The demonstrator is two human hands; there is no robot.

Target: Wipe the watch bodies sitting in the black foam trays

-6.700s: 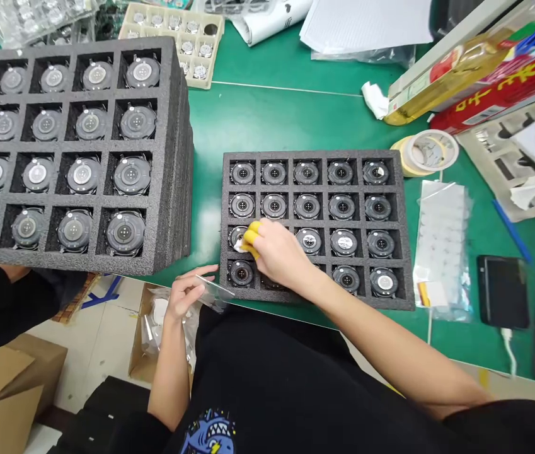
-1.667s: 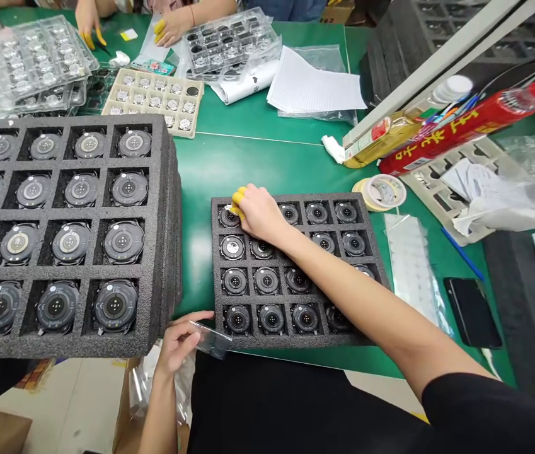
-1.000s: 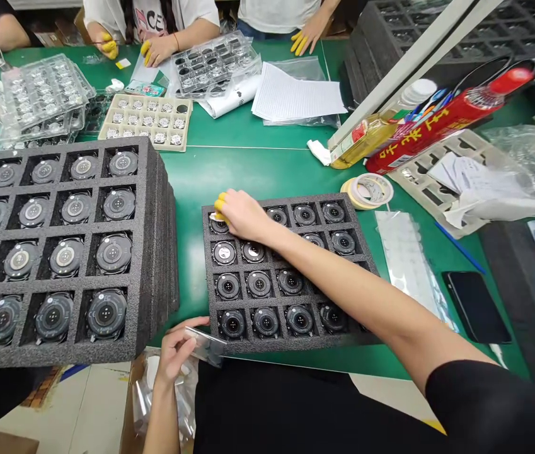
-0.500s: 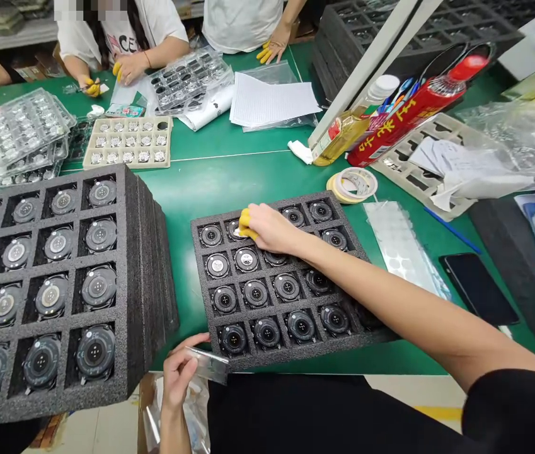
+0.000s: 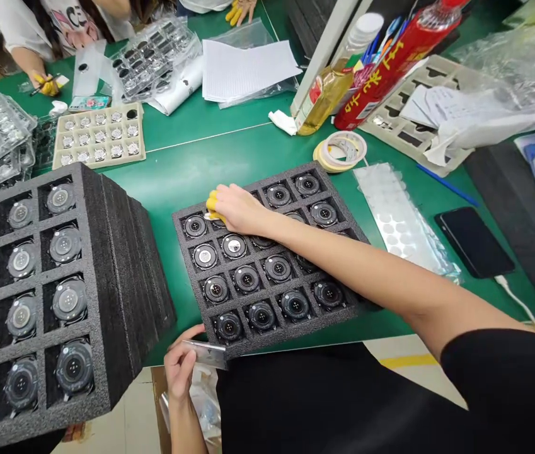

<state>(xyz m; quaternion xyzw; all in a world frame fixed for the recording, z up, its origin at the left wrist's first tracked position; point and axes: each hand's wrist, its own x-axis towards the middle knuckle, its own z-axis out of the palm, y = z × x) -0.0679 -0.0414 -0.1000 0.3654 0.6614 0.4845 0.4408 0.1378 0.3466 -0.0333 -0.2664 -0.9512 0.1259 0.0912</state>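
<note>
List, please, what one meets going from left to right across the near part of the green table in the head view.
Stack of foam trays → left hand holding a clear strip → foam tray of watch cases, right hand on its far row → sheet of round stickers → black phone.

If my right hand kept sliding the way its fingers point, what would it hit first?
Probably the round watch part in the far left corner pocket of the small foam tray. The right hand points left along that far row, and that pocket is next. Beyond the tray's edge lies bare green table.
</note>
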